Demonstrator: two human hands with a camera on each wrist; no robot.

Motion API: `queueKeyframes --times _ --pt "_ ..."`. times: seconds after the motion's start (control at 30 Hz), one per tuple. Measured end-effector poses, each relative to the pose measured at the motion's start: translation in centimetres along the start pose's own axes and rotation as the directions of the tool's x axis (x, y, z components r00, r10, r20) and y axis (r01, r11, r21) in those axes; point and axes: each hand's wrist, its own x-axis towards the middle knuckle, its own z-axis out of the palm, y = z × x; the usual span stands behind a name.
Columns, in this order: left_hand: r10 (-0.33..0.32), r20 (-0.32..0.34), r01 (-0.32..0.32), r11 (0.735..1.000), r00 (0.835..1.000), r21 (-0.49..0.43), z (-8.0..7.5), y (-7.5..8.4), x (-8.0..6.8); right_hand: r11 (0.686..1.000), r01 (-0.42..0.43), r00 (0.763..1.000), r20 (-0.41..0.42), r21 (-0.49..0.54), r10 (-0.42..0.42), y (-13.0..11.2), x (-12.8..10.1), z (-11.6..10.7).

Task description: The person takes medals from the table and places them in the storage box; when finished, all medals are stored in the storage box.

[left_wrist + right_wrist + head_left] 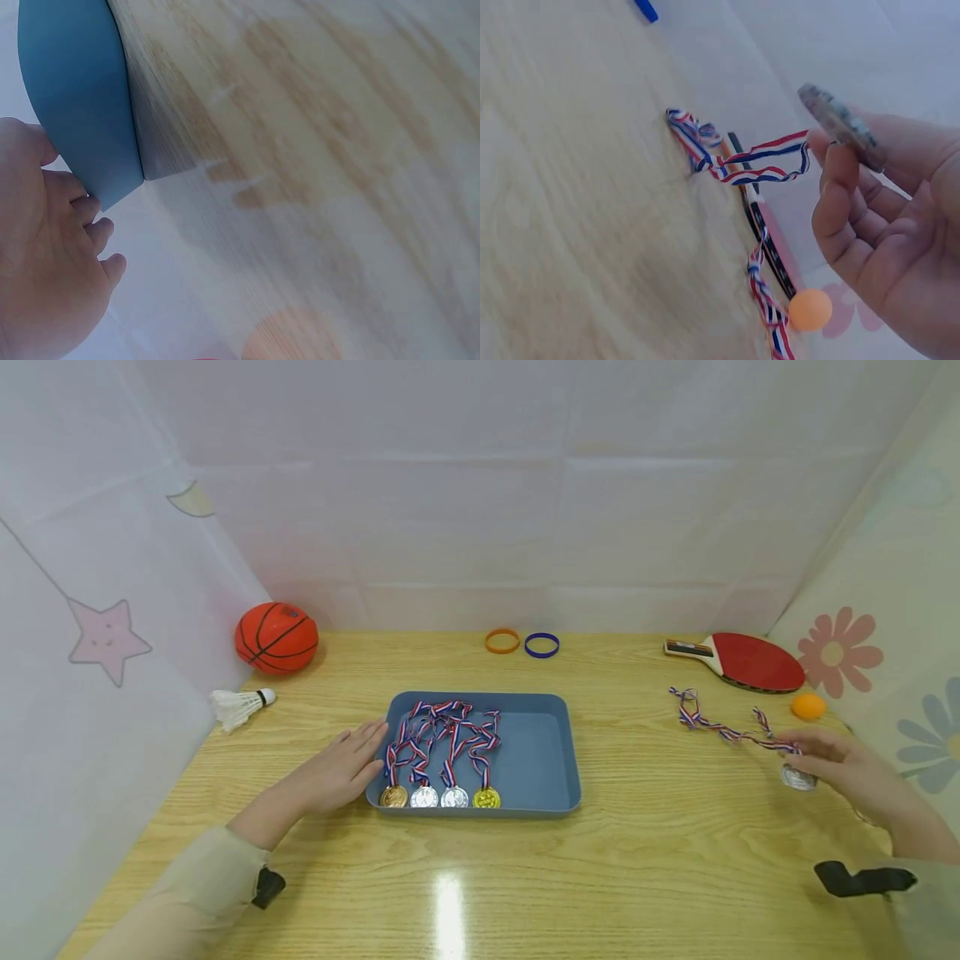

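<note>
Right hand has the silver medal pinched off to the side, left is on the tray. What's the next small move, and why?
Probably carry the silver medal in the right hand across to the blue tray and lay it in the bare right part. Four medals already lie in a row there, the left hand rests against the tray's left edge, and the ribbon trails on the table.

No legible text, label or number anywhere
</note>
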Motion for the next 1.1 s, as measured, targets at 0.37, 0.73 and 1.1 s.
queueKeyframes --times 0.37,0.73,1.1 --pt "0.014 -0.021 -0.014 1.000 1.000 0.005 0.1 -0.2 0.0 0.895 0.039 0.999 0.010 0.445 -0.048 -4.1 2.5 0.5" --pt "0.003 -0.002 -0.003 1.000 1.000 0.004 0.4 -0.4 0.0 0.963 0.056 0.996 -0.076 0.263 -0.037 -9.4 5.8 1.7" --pt "0.004 0.001 -0.004 1.000 1.000 0.004 0.1 -0.2 0.1 0.949 0.090 0.995 -0.057 0.303 -0.076 -16.4 8.5 2.9"
